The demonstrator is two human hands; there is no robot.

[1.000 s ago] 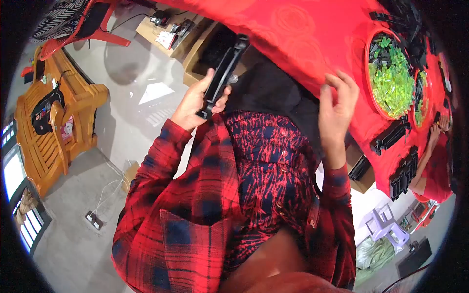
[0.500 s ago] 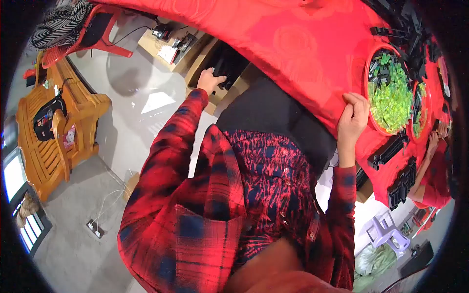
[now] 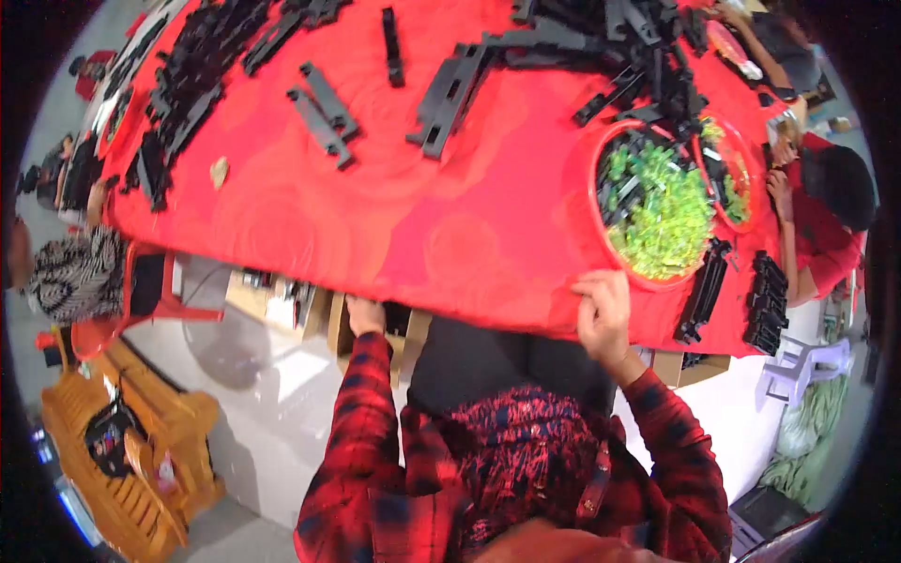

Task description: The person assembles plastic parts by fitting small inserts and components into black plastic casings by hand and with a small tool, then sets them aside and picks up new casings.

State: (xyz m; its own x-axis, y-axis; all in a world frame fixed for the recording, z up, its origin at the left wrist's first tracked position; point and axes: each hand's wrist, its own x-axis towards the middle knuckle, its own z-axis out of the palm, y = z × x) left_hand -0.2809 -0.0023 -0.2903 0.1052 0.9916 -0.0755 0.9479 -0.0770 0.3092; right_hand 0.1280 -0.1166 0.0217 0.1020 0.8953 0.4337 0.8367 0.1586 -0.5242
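My left hand (image 3: 366, 315) is down below the table edge, at the rim of an open cardboard box (image 3: 340, 328); the tablecloth and box hide its fingertips. At the table's front edge, my right hand (image 3: 603, 311) rests on the red cloth (image 3: 450, 244) with its fingers curled in. Anything in its grasp is too small or hidden to make out. Beside it stands a red basin (image 3: 601, 202) of yellow-green translucent pieces (image 3: 664, 230) and dark ones. Long black plastic parts (image 3: 324, 114) lie farther in, with another slotted black part (image 3: 450, 98) near them.
Black parts are heaped at the back left (image 3: 202, 70) and back right (image 3: 657, 66). Stacked black strips (image 3: 768, 302) lie at the right corner. A second basin (image 3: 737, 178) stands near a co-worker in red (image 3: 831, 225). A red chair (image 3: 155, 305) is at left.
My view has lifted, bringing more of the tabletop and its black parts into sight. My left hand has shifted toward the near side of the box, while my right hand stays at the table edge.
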